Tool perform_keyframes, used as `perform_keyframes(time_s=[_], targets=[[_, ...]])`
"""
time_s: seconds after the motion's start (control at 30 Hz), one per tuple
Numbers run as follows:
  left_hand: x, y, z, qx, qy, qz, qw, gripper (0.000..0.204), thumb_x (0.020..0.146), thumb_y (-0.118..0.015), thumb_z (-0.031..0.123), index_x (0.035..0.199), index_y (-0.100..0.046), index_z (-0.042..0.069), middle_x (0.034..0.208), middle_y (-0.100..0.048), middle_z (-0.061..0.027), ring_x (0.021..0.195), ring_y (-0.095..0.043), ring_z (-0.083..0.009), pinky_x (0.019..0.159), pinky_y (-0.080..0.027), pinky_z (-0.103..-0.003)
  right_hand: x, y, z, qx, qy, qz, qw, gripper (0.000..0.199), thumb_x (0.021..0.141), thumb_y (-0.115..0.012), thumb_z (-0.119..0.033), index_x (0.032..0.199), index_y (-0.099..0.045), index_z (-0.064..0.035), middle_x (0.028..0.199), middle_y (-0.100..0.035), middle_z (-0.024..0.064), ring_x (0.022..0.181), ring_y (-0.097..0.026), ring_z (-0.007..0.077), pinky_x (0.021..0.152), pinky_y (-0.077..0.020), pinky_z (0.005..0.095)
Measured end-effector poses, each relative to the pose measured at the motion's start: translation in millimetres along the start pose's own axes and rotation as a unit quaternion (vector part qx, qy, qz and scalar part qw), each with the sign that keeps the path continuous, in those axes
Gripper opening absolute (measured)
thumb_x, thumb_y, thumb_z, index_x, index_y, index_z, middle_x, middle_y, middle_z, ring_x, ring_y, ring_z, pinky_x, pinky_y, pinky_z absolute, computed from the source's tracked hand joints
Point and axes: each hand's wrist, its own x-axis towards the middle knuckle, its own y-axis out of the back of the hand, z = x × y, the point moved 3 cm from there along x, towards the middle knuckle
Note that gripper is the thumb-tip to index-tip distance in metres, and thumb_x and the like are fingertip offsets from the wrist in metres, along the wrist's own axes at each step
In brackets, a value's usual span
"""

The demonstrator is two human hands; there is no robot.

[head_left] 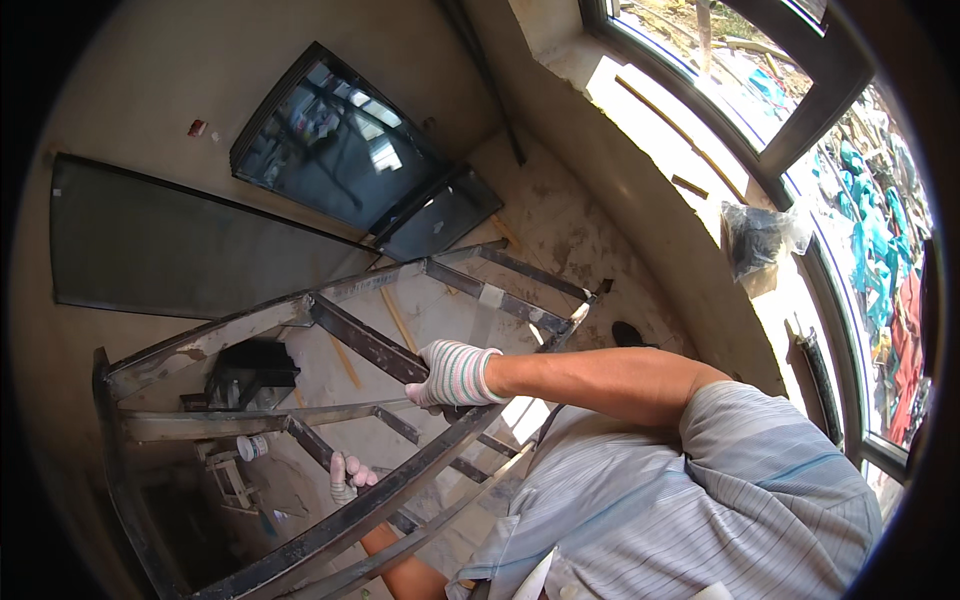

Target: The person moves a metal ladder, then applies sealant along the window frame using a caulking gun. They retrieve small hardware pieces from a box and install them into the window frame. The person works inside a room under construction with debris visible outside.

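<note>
A dark, worn metal frame [420, 480] with long rails and short crossbars, shaped like a ladder or stand, stretches in front of me from lower left to upper right. My right hand [450, 375], in a striped knit glove, is wrapped round a dark crossbar [362, 338] where it nears a long rail. Lower and to the left, my left hand [352, 477], in a similar glove, has its fingers curled at another crossbar [308, 440]. A rail passes across my left forearm and covers part of it. Pale scuffs mark the frame's upper rail [205, 345].
Dark glass panels [330, 140] and a long grey panel [190, 235] lean against the wall. A black object [255, 370], a small white tub [252, 447] and wooden strips [398, 318] lie beyond the frame. Right are a sunlit sill, a plastic-wrapped bundle [760, 245] and a window frame [815, 120].
</note>
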Motion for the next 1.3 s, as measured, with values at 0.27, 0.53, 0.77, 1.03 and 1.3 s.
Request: perform_keyframes(time_s=[0.27, 0.53, 0.77, 1.03, 1.3], targets=[[-33, -97, -35, 0.336, -0.124, -0.106, 0.927, 0.027, 0.113, -0.045, 0.033, 0.115, -0.061, 0.012, 0.083, -0.058, 0.0030, 0.061, -0.051, -0.0089, 0.061, -0.050, -0.032, -31, -1, -8, 0.004, 0.044, 0.041, 0.998, 0.032, 0.098, -0.071, -0.030, 0.106, -0.065, 0.0004, 0.075, -0.070, 0.0047, 0.057, -0.065, 0.0141, 0.052, -0.0548, 0.0298], [38, -147, -8, 0.398, -0.093, -0.115, 0.905, 0.016, 0.107, -0.061, 0.030, 0.109, -0.060, 0.014, 0.078, -0.059, 0.0030, 0.058, -0.056, -0.0100, 0.054, -0.051, -0.032, -24, 33, -12, 0.014, 0.086, 0.121, 0.989, 0.033, 0.096, -0.068, -0.029, 0.102, -0.066, 0.0029, 0.074, -0.073, 0.0083, 0.063, -0.070, 0.0172, 0.061, -0.0573, 0.0330], [110, -213, 15, 0.457, -0.056, -0.140, 0.877, 0.019, 0.104, -0.065, 0.031, 0.109, -0.061, 0.013, 0.076, -0.055, 0.0040, 0.057, -0.050, -0.0083, 0.054, -0.048, -0.030, -1, 69, -23, 0.070, 0.075, 0.170, 0.980, 0.034, 0.096, -0.068, -0.030, 0.103, -0.066, 0.0033, 0.073, -0.072, 0.0082, 0.055, -0.068, 0.0169, 0.056, -0.0559, 0.0328], [184, -256, 44, 0.497, -0.044, -0.143, 0.855, 0.024, 0.103, -0.067, 0.033, 0.114, -0.062, 0.012, 0.076, -0.057, 0.0040, 0.059, -0.055, -0.0076, 0.052, -0.047, -0.027, 42, 80, -35, 0.089, 0.108, 0.227, 0.964, 0.034, 0.093, -0.068, -0.032, 0.095, -0.067, 0.0024, 0.075, -0.073, 0.0114, 0.066, -0.072, 0.0223, 0.066, -0.0578, 0.0358], [224, -188, 78, 0.441, -0.241, -0.077, 0.861, 0.052, 0.103, -0.056, 0.052, 0.141, -0.054, 0.016, 0.129, -0.060, -0.0043, 0.114, -0.057, -0.0191, 0.092, -0.052, -0.036, 100, 127, -50, 0.041, 0.101, 0.274, 0.956, 0.035, 0.100, -0.063, -0.034, 0.101, -0.067, 0.0015, 0.073, -0.070, 0.0085, 0.059, -0.067, 0.0181, 0.058, -0.0543, 0.0352]])
